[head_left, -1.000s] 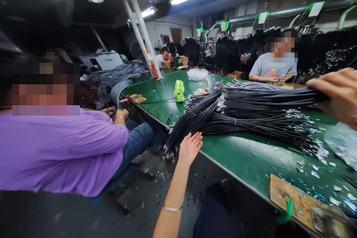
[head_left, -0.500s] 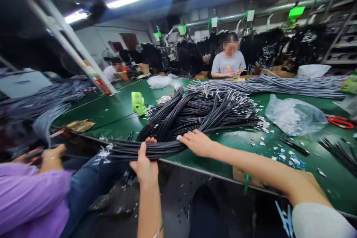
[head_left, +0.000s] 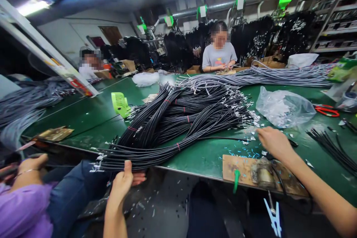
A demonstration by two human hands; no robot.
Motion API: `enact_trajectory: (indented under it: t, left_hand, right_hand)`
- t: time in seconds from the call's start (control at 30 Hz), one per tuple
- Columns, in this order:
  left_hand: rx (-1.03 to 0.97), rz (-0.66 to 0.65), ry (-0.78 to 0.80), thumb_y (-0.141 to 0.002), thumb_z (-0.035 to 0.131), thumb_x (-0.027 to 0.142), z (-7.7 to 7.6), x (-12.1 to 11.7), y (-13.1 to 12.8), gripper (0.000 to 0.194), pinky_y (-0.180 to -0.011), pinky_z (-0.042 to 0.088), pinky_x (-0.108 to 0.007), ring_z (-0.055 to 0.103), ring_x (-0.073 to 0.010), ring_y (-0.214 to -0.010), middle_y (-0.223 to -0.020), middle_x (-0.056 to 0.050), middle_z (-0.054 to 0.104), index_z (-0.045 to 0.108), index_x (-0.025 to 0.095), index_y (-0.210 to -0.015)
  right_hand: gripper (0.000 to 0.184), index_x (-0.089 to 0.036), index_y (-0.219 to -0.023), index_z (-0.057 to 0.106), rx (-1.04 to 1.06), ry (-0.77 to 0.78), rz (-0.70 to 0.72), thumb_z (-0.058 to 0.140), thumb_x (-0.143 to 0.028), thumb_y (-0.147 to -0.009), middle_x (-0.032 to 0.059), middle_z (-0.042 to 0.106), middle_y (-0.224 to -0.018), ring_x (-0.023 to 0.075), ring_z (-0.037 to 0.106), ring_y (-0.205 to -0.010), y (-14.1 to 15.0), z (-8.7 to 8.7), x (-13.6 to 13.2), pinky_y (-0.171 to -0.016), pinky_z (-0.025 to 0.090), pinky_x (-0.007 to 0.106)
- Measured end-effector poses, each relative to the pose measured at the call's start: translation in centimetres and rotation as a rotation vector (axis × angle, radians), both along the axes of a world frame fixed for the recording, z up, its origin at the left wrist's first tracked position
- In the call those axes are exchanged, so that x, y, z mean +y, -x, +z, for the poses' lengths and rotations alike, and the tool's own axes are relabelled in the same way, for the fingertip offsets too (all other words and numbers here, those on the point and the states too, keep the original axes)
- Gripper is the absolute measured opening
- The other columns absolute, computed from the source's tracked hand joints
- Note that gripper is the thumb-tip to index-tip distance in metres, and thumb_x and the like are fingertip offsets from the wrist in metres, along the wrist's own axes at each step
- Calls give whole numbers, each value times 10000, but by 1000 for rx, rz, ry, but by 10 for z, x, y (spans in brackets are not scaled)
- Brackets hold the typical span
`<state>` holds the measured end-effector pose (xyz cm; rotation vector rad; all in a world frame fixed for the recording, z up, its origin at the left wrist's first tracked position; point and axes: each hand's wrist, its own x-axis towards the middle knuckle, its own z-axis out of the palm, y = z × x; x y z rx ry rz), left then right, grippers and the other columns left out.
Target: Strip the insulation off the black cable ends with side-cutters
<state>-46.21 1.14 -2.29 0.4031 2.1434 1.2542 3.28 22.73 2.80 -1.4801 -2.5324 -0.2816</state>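
A long bundle of black cables, tied with a red band, lies along the near edge of the green table with its white-tipped ends hanging past the left side. My left hand is under the bundle's near edge, thumb raised against it and fingers stretched out flat. More black cable bundles with red ties are heaped just behind. Over the scraps to the right is my right hand, its fingers drawn together low above the tabletop. Whatever may be between those fingertips is hidden. A dark, slim tool lies partly covered beneath that hand.
A wooden board with a metal device sits at the table edge. Around are a clear bag of scraps, red-handled tool, loose black cables, grey cables and a green fan. Co-workers sit at left and across.
My right hand has left the bundle and moved right over the scraps. The bundle has settled onto the table edge. My left hand is lower, with its fingers loosened. The view has shifted right.
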Motion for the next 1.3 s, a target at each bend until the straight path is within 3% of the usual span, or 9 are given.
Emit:
enact_trajectory:
  t: [0.13,0.3,0.47,0.67,0.8,0.9,1.03,1.13,1.3]
  left_hand:
    - [82,-214,61,-694,501,710,8,-7,-24,651,-521,497,-329,657,-276,-553,-604,-144,681,686,86,-670]
    - [227,-429,-76,-641,693,541,31,16,-101,402,-485,452,-262,588,-193,-481,-523,-37,628,691,142,-682]
    - [197,-909,-449,-732,674,291,39,93,-215,109,-564,450,-262,581,-176,-556,-670,-44,668,732,199,-730]
    - [204,-1162,-597,-627,763,238,21,203,-298,196,-862,404,-328,558,-240,-849,-869,-76,640,713,210,-815]
    - [253,-1259,-618,-609,780,256,13,236,-316,157,-808,396,-311,521,-225,-779,-749,-60,590,645,189,-652]
    - [292,-1254,-624,-774,640,266,20,242,-315,95,-713,392,-287,489,-176,-638,-661,-17,550,647,188,-827]
    - [347,-1224,-644,-808,588,201,41,235,-304,381,-675,380,-259,486,-152,-665,-789,-13,560,558,231,-1187]
    - [400,-1280,-660,-833,544,174,53,229,-297,364,-689,389,-258,504,-157,-741,-861,-33,558,592,255,-1184]
    - [398,-1258,-649,-821,590,210,51,225,-298,234,-625,406,-256,502,-145,-671,-747,-21,542,673,211,-1039]
  right_hand:
    - [287,-111,-1028,628,-79,6,-199,411,-137,-842,168,670,-906,261,599,-819,-61,-28,23,-613,406,317]
    - [259,-97,-948,645,-113,15,-259,418,-91,-824,151,673,-793,242,626,-742,-68,-48,29,-626,396,318]
    - [217,-108,-950,624,-81,-8,-328,469,-119,-799,146,659,-809,251,625,-720,-71,-46,29,-593,380,316]
    - [400,-207,-1164,564,53,-14,-346,445,-107,-796,97,625,-940,205,600,-727,-73,-27,20,-563,355,284]
    - [378,-232,-1228,506,214,5,-306,385,-203,-871,92,611,-929,185,582,-647,-43,-6,21,-530,332,273]
    - [385,-200,-1243,477,375,3,-250,333,-353,-921,107,609,-944,200,583,-688,-15,3,29,-568,364,278]
    - [365,-145,-1034,578,598,48,-140,426,-440,-883,41,603,-716,156,538,-594,1,0,31,-563,390,253]
    - [353,-151,-807,600,731,136,-46,417,-441,-888,0,561,-603,120,494,-516,2,-7,27,-511,388,227]
    - [341,-166,-720,592,866,274,76,457,-437,-876,-8,572,-626,111,492,-549,10,-8,22,-514,387,220]
